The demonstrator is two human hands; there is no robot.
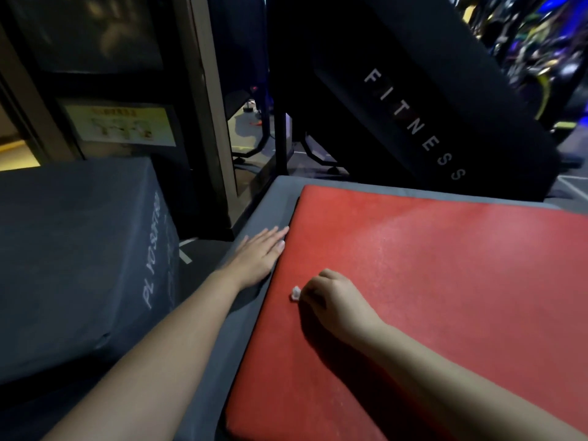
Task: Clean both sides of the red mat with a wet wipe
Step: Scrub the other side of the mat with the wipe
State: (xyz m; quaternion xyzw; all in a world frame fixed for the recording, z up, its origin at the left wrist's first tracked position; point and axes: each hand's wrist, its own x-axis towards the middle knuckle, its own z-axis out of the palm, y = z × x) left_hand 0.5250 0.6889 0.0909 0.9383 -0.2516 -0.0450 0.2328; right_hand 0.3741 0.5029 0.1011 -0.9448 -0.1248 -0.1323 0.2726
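Red mat [445,281]: lies flat on grey padded block [267,202]; rounded corners, grainy sheen; runs off frame rightward, long axis cannot be told.
Left hand [259,254]: fingers straight, flat against mat's left edge.
Right hand [334,300]: curled, pinching white wet wipe [296,293] on mat, near left edge.
Margin: narrow grey strip along mat's left and far edges.

Grey padded box [79,249] at left, white lettering [156,249] running up its side, partly unreadable. Grey padded platform [270,205] just beside it, narrow gap of dark floor [197,272] with white line [186,256] between them. Beige pillar [206,90] behind gap. Yellow label [121,124] on dark panel left of pillar, print blurred. Black slanted panel [397,52] beyond platform, reading "FITNESS". Black post [280,138] beneath it. Blurred gym machines [541,43], blue and yellow, top right.
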